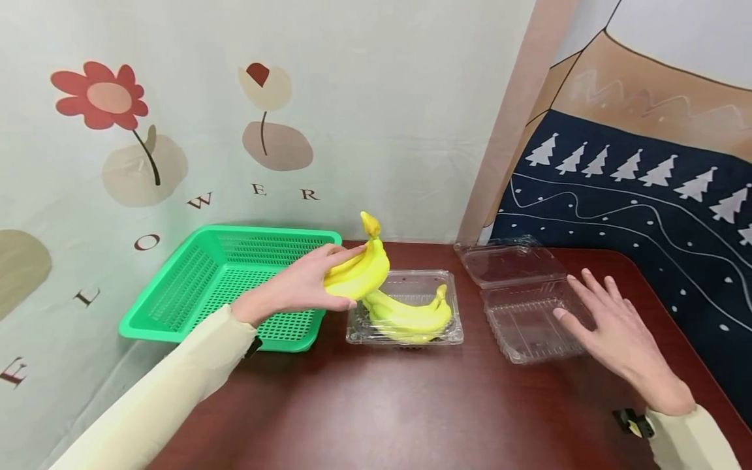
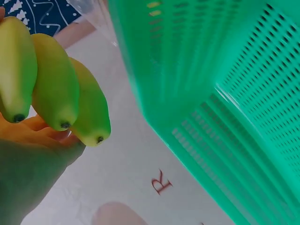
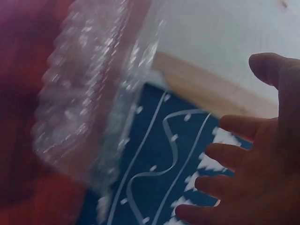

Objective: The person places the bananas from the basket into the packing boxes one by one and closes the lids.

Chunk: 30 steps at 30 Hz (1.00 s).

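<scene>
My left hand (image 1: 305, 277) grips a bunch of yellow bananas (image 1: 365, 271) above the gap between the green basket and a clear plastic box. Three banana tips (image 2: 65, 105) show in the left wrist view. A second banana bunch (image 1: 411, 316) lies in that clear plastic box (image 1: 357, 334). To the right, another clear plastic box (image 1: 523, 329) stands with its lid (image 1: 511, 264) folded back, and no fruit shows in it. My right hand (image 1: 617, 333), fingers spread, hovers at this box's right side and holds nothing; whether it touches the box I cannot tell.
At the left is a green perforated basket (image 1: 158, 287), its inside bare where visible. The dark red table (image 1: 382, 405) meets a printed curtain (image 1: 399, 130) at the back and a dark blue tree-patterned cloth (image 1: 617, 215) at the right.
</scene>
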Motion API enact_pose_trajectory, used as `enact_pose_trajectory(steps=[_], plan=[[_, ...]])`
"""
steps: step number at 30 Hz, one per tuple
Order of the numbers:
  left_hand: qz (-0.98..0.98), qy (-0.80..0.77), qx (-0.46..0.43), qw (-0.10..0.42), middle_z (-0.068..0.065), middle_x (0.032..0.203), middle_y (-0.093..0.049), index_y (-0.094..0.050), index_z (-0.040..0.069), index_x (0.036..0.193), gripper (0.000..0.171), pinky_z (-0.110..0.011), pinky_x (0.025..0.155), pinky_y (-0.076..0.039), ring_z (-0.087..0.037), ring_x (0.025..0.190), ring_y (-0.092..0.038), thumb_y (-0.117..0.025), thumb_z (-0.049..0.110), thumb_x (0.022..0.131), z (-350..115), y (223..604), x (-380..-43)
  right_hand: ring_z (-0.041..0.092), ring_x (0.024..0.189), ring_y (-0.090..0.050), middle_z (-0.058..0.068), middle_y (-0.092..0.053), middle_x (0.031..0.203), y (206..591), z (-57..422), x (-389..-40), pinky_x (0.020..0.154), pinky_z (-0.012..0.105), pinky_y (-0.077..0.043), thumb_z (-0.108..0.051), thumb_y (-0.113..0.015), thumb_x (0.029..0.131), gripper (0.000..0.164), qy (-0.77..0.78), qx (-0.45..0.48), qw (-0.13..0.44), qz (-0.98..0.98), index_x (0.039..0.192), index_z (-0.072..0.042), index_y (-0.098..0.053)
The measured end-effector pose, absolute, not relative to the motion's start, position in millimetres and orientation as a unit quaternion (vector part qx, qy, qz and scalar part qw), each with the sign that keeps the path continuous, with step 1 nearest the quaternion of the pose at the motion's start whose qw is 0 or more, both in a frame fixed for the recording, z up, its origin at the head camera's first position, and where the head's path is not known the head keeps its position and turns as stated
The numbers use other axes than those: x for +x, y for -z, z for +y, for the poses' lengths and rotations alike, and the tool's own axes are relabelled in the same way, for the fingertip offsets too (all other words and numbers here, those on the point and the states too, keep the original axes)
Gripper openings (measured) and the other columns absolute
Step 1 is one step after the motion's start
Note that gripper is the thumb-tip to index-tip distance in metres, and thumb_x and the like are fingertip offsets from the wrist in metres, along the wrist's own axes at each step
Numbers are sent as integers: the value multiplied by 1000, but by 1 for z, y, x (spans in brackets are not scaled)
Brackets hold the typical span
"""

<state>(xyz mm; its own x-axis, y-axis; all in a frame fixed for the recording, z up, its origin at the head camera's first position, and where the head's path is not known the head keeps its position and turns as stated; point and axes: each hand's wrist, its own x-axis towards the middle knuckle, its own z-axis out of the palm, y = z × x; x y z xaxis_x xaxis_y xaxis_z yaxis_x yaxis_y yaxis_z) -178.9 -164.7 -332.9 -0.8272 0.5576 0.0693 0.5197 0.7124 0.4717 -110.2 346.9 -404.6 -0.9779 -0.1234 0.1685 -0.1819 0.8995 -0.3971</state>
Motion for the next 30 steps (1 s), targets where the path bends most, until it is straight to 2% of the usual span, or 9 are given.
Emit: enact_pose_trajectory(steps=[3,7,13,16,25,30], plan=[[916,-260,302,44,-5,135,-55,-42,29,160,96,-38,87,-49,-21,117,-51,-86,47,76,-153,334,-180,53,153,5,31,-13,167,412,361,-114,114,77,1,-48,-56,104,79,-233,73,53,-968,163,-4,-27],[908,-274,314,53,-4,135,-56,-42,30,159,95,-37,89,-49,-19,118,-52,-85,46,76,-136,335,-181,55,152,3,32,-12,167,420,377,-118,111,80,-5,-44,-54,106,77,-265,65,29,-962,163,-2,-24],[902,-272,330,65,1,134,-56,-40,33,160,93,-34,89,-49,-14,118,-52,-82,51,79,-111,336,-182,63,143,-23,35,-19,163,429,391,-122,102,82,-23,-45,-49,108,77,-282,42,0,-958,165,-3,-17],[896,-277,340,71,2,134,-56,-40,34,160,93,-34,89,-49,-12,117,-52,-82,52,79,-99,336,-182,66,137,-30,39,-24,159,432,395,-123,99,81,-28,-47,-47,108,79,-287,28,-15,-957,165,-2,-16],[886,-281,358,86,4,130,-57,-40,36,160,90,-33,82,-50,-11,108,-53,-77,55,81,-70,338,-183,64,131,-40,44,-32,152,442,394,-121,98,77,-35,-42,-53,107,79,-291,25,-15,-956,161,5,-20],[886,-282,350,109,7,131,-55,-38,41,160,87,-34,80,-49,-9,109,-52,-72,61,83,-54,340,-181,63,134,-37,41,-30,156,447,391,-117,101,76,-33,-37,-58,107,78,-290,45,-4,-956,159,10,-24]])
